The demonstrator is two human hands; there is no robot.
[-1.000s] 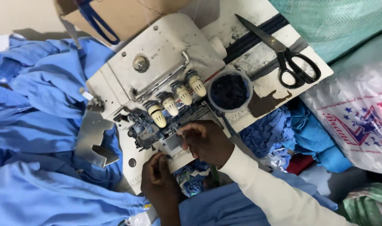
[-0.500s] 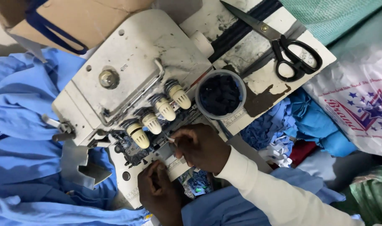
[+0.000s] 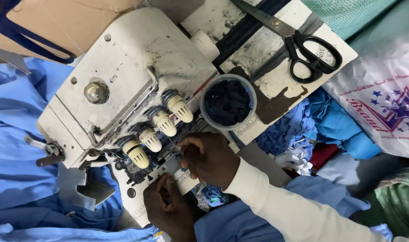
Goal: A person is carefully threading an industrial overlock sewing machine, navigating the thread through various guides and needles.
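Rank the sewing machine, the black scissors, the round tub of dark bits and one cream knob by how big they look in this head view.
1. Sewing machine, by far.
2. Black scissors, longer than the tub is wide.
3. Round tub.
4. Cream knob, smallest.

A worn white tabletop (image 3: 276,85), scuffed and stained dark in patches, fills the middle under even, soft light. Heaps of blue cloth (image 3: 16,134) crowd its left side, a brown cardboard box (image 3: 79,22) sits at the far edge, and a printed plastic bag (image 3: 384,103) lies right.
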